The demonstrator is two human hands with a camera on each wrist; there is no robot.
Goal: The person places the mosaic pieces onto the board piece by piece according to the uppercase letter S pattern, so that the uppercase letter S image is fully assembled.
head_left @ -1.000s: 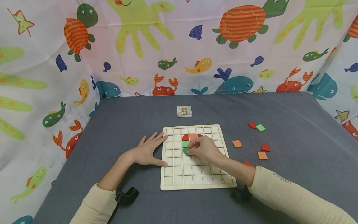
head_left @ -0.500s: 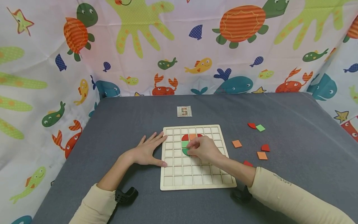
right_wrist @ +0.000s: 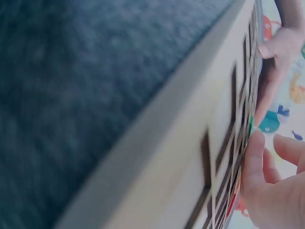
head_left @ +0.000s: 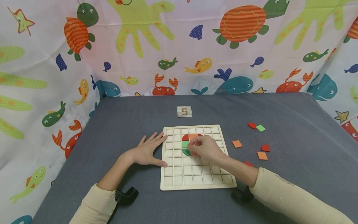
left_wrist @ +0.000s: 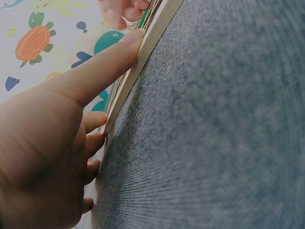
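Note:
A wooden grid board (head_left: 171, 183) lies on the table. My left hand (head_left: 148, 151) is spread at its left side, with thumb and fingertips resting on the frame. My right hand (head_left: 205, 147) hovers low over the middle cells, fingers bent and tips beside a dark green quarter-circle tile (head_left: 186, 152). In the right wrist view a gap shows between its fingertips (right_wrist: 257, 138), with no tile between them. Above that tile sit a light green square tile (head_left: 185, 144), a red quarter-circle tile (head_left: 185, 137) and an orange square tile (head_left: 192, 137). Another red tile (head_left: 199, 135) is partly hidden by my right hand.
A small pattern card (head_left: 184, 111) lies behind the board. To the right are loose tiles: red (head_left: 252, 125), light green (head_left: 260, 128), orange (head_left: 237, 143), red (head_left: 265, 147) and orange (head_left: 262, 155). One red tile (head_left: 248, 163) is partly under my right forearm. A printed curtain (head_left: 179, 46) stands behind.
My right thumb has drawn back from the dark green quarter-circle tile, and more of that tile shows. My left hand and the board stay where they were.

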